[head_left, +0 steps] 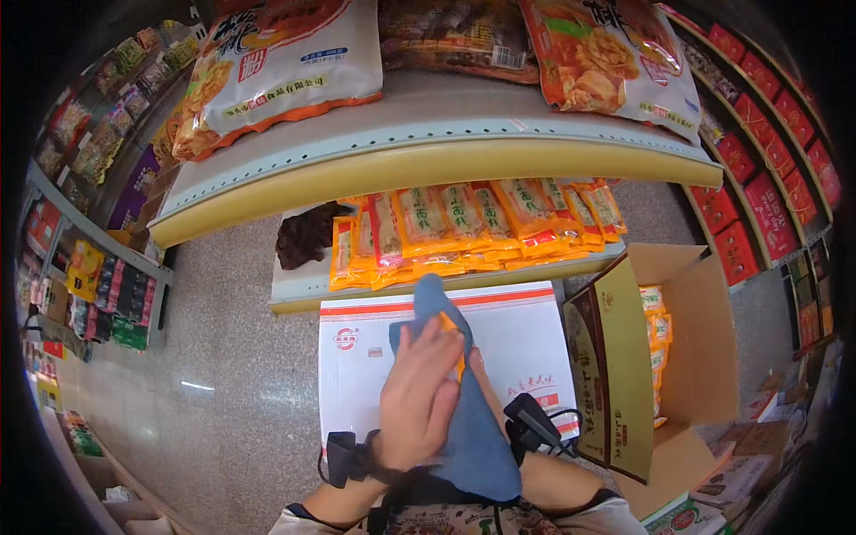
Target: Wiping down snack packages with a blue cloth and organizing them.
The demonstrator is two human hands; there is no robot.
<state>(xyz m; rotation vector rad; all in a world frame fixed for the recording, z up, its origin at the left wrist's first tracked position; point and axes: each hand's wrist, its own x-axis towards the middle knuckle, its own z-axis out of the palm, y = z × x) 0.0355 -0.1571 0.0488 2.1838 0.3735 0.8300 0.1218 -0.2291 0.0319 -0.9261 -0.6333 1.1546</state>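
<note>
A blue-grey cloth hangs over an orange food packet, of which only an edge shows. My left hand lies across the cloth and the packet's edge, its fingers fairly straight. Behind the cloth, mostly hidden, my right hand supports them from the right side. Both are above a white carton with red stripes. Beyond it, rows of orange noodle packets lie on the lower shelf, beside a dark crumpled cloth or bag at the left.
The upper shelf's yellow edge overhangs the packets and bears large snack bags. At right stands an open cardboard box holding more orange packets. Stocked shelves line both sides, with speckled floor at left.
</note>
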